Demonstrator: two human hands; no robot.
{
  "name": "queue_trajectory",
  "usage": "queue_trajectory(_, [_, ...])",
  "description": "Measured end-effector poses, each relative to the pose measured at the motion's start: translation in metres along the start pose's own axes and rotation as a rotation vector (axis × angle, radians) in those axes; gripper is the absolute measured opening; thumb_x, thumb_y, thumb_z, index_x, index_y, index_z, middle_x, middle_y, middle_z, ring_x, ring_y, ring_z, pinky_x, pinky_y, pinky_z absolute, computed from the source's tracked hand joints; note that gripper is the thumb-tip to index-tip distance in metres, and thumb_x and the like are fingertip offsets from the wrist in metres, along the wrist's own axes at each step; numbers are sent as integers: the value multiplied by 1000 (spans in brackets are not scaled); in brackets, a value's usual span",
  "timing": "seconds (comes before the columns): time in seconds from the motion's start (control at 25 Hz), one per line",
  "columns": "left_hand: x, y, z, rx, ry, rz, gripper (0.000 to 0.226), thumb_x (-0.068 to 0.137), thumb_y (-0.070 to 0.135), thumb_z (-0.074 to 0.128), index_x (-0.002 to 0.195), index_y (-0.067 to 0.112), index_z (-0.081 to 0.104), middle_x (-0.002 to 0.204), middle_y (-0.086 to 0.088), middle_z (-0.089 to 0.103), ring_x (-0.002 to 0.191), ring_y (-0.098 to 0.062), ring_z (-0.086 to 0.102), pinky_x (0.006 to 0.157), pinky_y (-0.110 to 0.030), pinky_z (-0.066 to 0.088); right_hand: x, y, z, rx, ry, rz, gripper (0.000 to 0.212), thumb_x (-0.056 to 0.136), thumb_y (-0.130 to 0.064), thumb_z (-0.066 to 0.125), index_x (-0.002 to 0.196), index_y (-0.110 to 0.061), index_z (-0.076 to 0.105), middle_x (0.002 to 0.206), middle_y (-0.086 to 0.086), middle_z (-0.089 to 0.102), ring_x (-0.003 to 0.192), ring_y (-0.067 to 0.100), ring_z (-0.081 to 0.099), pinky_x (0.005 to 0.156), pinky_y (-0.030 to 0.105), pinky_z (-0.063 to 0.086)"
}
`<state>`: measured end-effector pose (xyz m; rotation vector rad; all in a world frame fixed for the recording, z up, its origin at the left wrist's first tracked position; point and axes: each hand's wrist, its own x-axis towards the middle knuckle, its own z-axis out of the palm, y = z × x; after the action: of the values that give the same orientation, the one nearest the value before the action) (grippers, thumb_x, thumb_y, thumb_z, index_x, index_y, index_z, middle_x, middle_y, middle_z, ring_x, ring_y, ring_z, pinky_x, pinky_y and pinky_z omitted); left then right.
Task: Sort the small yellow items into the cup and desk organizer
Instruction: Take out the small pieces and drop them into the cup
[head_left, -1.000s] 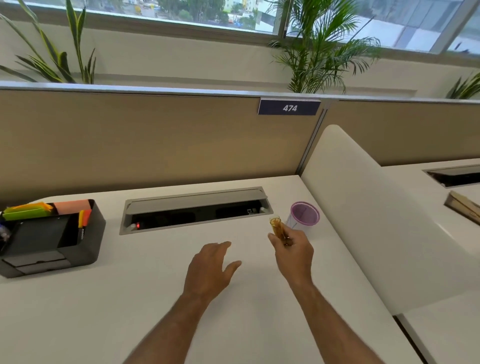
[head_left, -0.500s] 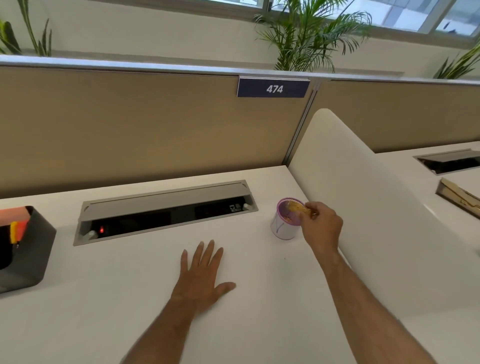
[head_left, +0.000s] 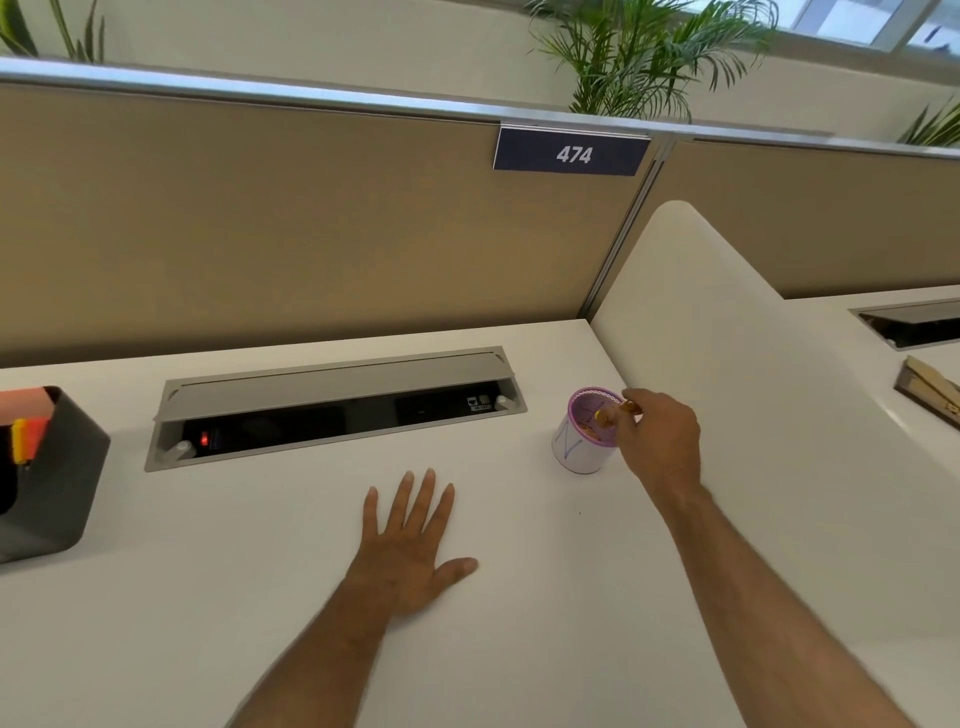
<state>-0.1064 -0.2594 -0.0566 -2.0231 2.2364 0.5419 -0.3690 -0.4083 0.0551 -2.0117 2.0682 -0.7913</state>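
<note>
Yellow items (head_left: 615, 411) sit pinched in the right hand (head_left: 657, 447) over the purple-rimmed cup (head_left: 582, 441), right of centre. Left hand (head_left: 410, 540) lies flat, fingers spread, on the white desk (head_left: 260, 571) below a tan partition (head_left: 260, 223).

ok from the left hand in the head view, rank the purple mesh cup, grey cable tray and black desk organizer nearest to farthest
1. Grey cable tray, just beyond the left hand.
2. Purple mesh cup, to its right.
3. Black desk organizer, far left edge.

Bright even daylight, soft shadows, wide-angle edge bending
</note>
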Motion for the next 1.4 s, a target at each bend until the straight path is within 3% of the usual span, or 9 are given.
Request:
queue_trajectory(0.16, [0,0,0,-4,2,1,85,80,82,8,133,34,-38,154,-1,-37,139,-26,-37,101,-51,-34,-4,-3,-2,41,27,3,49,89,-22,68,134,-12,52,91,6,71,82,30,61,75,38,49])
queue_trajectory(0.32, [0,0,0,-1,-8,-2,86,77,83,4,133,34,-39,153,-1,-38,139,-26,-37,104,-53,-31,-7,-6,-3,-24,48,-63,37,91,-26,66,126,-12,62,104,12,74,94,35,64,78,40,50])
queue_trajectory(0.48, [-1,0,-1,7,-5,-3,86,78,83,5,133,33,-38,153,-2,-37,139,-26,-37,99,-50,-36,-8,-15,-6,36,114,-30,71,90,-29,68,149,-21,28,91,3,65,75,29,60,69,38,51])
queue_trajectory(0.64, [-1,2,-3,1,-5,-10,86,81,81,9,134,32,-37,153,-3,-37,140,-26,-35,98,-50,-36,-8,-14,-2,-20,103,-78,34,91,-24,66,123,-12,63,109,13,72,92,36,66,76,40,51])
queue_trajectory(0.76, [-2,1,-3,-15,-4,-13,86,81,81,9,135,32,-37,154,-3,-37,140,-26,-35,103,-53,-33,-7,-15,-2,-5,111,-50,45,90,-22,68,132,-15,54,101,5,70,85,32,64,75,39,52])
queue_trajectory(0.88, [-2,1,-2,-10,-9,-11,86,80,81,8,135,32,-36,153,-2,-37,140,-26,-34,108,-56,-26,-7,-11,-1,-32,109,-76,36,89,-23,68,123,-13,61,106,10,74,89,36,66,75,39,52])
queue_trajectory(1.04, [-1,0,-2,-28,-8,-5,88,77,83,7,135,33,-36,155,-2,-36,140,-25,-36,100,-50,-35,-10,-16,-3,40,168,-49,50,87,-24,72,133,-15,54,98,10,75,82,36,66,73,37,53])
queue_trajectory(1.24, [1,-5,-3,-94,-19,12,100,69,90,5,144,32,-25,157,1,-30,141,-22,-33,107,-52,-29,-21,-33,-9,517,198,132,29,81,-33,78,105,-18,71,90,4,75,62,7,59,59,7,45])
queue_trajectory(1.4, [-8,-4,-21,-433,86,-59,98,73,86,26,152,31,7,164,3,5,149,-18,-1,120,-48,-3,-50,-65,-11,1112,-18,459,25,80,-31,80,95,-13,76,73,2,73,45,7,49,41,21,45])
